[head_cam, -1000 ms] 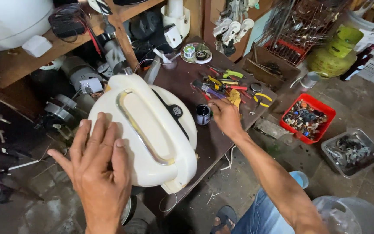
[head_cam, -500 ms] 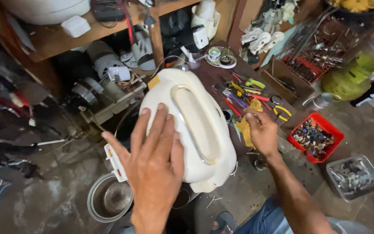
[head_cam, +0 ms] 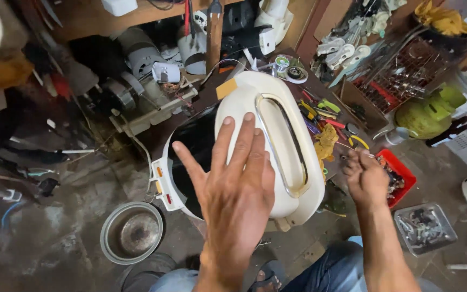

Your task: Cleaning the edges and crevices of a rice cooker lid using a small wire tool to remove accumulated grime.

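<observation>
My left hand lies flat, fingers spread, on the white lid of a rice cooker, pressing its near left side. The lid has a long oval handle recess and sits swung aside, so the cooker's dark open body shows to its left. My right hand hovers to the right of the cooker, fingers curled loosely, over a low dark table strewn with small hand tools. Whether it holds something small I cannot tell.
A metal inner pot stands on the floor at lower left. A red tray of small parts and a metal tray lie at right. A green gas cylinder stands behind. Shelves with appliance parts fill the back.
My left hand has slid further onto the lid. The lid has shifted right, uncovering the cooker's dark body. My right hand has drawn back from the table to the cooker's right side.
</observation>
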